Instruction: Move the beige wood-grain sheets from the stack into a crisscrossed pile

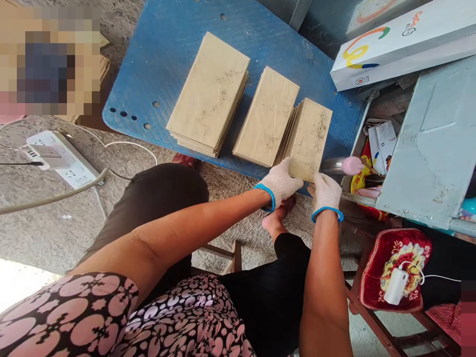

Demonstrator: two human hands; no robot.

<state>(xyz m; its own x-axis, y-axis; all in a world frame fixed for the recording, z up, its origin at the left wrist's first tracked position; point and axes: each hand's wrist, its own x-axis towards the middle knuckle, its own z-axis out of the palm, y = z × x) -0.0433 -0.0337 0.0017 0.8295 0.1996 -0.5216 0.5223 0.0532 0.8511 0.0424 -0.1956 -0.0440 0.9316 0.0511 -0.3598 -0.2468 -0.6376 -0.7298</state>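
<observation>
Both my hands wear white knit gloves with blue cuffs. My left hand (279, 182) and my right hand (326, 191) grip the near end of a tilted stack of thin tan wooden boards (309, 135), which leans on edge against a flat middle stack (267, 117). A third, larger flat stack (208, 94) lies to the left. All rest on a blue board (163, 54) with holes along its near edge.
A white power strip (61, 158) with cables lies on the concrete floor at left. At right stand a grey metal housing (431, 148), a white printed box (401, 39), and a red embroidered cushion (394, 267) with a white charger on it.
</observation>
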